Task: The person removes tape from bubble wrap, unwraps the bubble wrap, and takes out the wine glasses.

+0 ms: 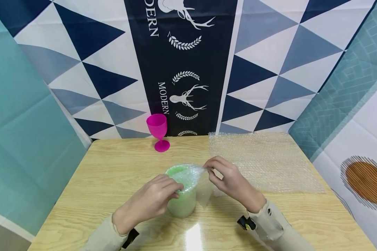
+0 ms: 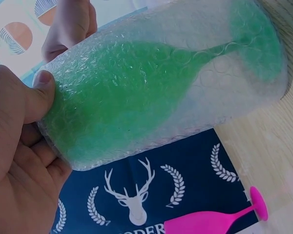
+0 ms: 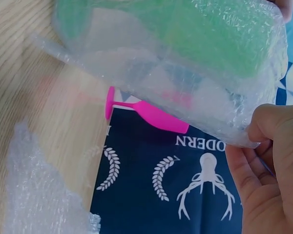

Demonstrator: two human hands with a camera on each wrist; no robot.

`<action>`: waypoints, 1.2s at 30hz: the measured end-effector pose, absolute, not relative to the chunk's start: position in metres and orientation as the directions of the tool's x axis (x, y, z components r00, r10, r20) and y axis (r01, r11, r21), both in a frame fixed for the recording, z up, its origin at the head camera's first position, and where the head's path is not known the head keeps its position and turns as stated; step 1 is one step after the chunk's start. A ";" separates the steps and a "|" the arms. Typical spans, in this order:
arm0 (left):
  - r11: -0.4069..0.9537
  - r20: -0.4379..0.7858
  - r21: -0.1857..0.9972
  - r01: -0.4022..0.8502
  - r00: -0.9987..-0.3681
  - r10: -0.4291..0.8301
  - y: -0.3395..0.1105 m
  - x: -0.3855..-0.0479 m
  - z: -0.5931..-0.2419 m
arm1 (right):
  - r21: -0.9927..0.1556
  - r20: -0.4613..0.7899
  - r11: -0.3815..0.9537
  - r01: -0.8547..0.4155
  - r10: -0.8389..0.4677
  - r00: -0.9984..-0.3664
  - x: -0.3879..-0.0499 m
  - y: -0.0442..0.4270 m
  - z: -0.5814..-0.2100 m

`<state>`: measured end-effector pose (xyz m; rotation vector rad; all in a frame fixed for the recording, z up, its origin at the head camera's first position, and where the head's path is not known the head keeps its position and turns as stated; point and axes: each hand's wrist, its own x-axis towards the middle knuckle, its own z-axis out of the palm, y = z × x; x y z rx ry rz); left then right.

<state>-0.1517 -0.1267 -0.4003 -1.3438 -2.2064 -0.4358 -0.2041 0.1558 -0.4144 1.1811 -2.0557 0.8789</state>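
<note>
A green goblet (image 2: 132, 83) stands upright on the table inside a roll of clear bubble wrap (image 1: 182, 204). My left hand (image 1: 158, 195) pinches the wrap's upper rim on the near left side, thumb outside and fingers behind, as the left wrist view shows. On the other side, my right hand (image 1: 227, 177) pinches the top corner of the loose end of the wrap (image 3: 205, 129) between thumb and fingers. That loose flap stands away from the goblet toward the right. The goblet's stem and foot show through the plastic in the left wrist view.
A pink goblet (image 1: 158, 130) stands upright at the back of the wooden table (image 1: 113, 170). Another flat sheet of bubble wrap (image 1: 270, 160) lies across the table's back right. Behind the table hangs a patterned cloth (image 1: 188, 66) with deer heads and triangles.
</note>
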 end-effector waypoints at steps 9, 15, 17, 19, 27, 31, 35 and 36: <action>0.437 0.592 -0.037 0.899 -0.333 0.734 -0.126 -0.152 -0.397 | -0.283 0.752 0.406 -0.869 -0.468 -0.464 -0.203 0.156 -0.414; 0.441 0.574 -0.036 0.897 -0.343 0.744 -0.124 -0.150 -0.396 | -0.301 0.733 0.407 -0.862 -0.480 -0.482 -0.193 0.150 -0.400; 0.446 0.569 -0.032 0.895 -0.350 0.744 -0.123 -0.149 -0.396 | -0.279 0.728 0.399 -0.873 -0.505 -0.463 -0.189 0.148 -0.394; 0.453 0.563 -0.023 0.891 -0.363 0.742 -0.122 -0.149 -0.396 | -0.247 0.723 0.392 -0.886 -0.534 -0.438 -0.185 0.144 -0.388; 0.464 0.547 -0.013 0.886 -0.382 0.745 -0.119 -0.147 -0.396 | -0.108 0.721 0.368 -0.923 -0.610 -0.328 -0.180 0.129 -0.375; 0.459 0.549 -0.027 0.888 -0.370 0.750 -0.119 -0.147 -0.396 | -0.078 0.714 0.364 -0.928 -0.629 -0.307 -0.180 0.125 -0.371; 0.451 0.549 -0.031 0.892 -0.362 0.754 -0.121 -0.149 -0.394 | -0.045 0.704 0.365 -0.930 -0.649 -0.289 -0.182 0.124 -0.369; 0.449 0.549 -0.032 0.893 -0.360 0.755 -0.122 -0.149 -0.394 | -0.036 0.702 0.367 -0.930 -0.653 -0.285 -0.182 0.124 -0.369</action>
